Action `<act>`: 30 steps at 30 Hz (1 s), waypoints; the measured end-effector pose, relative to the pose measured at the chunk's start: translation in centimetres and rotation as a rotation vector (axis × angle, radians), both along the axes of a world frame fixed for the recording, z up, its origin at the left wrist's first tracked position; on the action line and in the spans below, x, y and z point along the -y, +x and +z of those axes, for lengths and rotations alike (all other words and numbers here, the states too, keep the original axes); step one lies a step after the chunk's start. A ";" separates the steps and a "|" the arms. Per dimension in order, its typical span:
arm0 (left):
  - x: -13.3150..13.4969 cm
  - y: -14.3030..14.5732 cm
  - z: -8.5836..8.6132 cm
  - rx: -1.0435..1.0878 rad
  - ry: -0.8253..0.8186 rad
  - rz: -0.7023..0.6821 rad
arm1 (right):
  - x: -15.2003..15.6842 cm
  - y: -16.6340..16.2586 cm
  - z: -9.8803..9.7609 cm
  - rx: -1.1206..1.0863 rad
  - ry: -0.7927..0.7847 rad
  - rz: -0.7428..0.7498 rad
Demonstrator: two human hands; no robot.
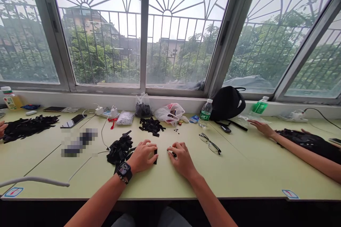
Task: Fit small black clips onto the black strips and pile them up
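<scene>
Because both hands work close together at the centre of the frame, the step in hand seems to be bringing a small part to a strip. The left hand [143,156] is curled, its fingertips on one black strip [155,159] just above the bench [239,181]. The right hand [181,159] is pinched narrow around a small dark piece [174,154] – its exact form is too small to tell – and the two hands stand slightly apart.

To do this well, I would hold the strip flat and steady with its near end free, and pinch the piece low, so that a slip drops it only onto the bench. The near heap [119,149], by the left wrist, is best given room, as sleeve-like strips could snag the watch [124,168].

Counting: one strip at the left fingers; three heaps of black strips, with the far heap [151,126] at centre and the left heap [29,127] at the left edge; strips within them cannot be counted. A few loose bits [176,131] lie above the right hand, too tiny to number. There is one pair of glasses [210,143], right of centre.
</scene>
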State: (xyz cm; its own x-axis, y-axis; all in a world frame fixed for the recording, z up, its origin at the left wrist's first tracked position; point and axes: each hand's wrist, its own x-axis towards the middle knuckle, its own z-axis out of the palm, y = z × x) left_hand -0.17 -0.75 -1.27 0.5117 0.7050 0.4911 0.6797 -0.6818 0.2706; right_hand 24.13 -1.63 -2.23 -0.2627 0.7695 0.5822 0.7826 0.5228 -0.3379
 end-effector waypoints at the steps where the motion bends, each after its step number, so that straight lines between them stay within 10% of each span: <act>1: 0.0 0.0 -0.1 -0.008 0.001 0.011 | 0.2 -0.1 0.0 0.026 0.005 0.003; 18: -0.1 -0.3 -0.8 -0.034 -0.034 0.037 | 11.1 -1.6 -0.3 0.131 -0.071 0.314; 30: 0.1 -0.2 -0.3 -0.014 -0.054 0.042 | 12.2 -0.5 -1.8 -0.046 -0.165 0.496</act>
State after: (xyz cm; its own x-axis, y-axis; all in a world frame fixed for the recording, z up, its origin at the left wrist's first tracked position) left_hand -0.32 -0.89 -1.54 0.4877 0.7512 0.4448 0.7112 -0.6373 0.2966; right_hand 23.63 -13.81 -4.05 -0.5962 0.6414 0.4829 0.4367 0.7638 -0.4753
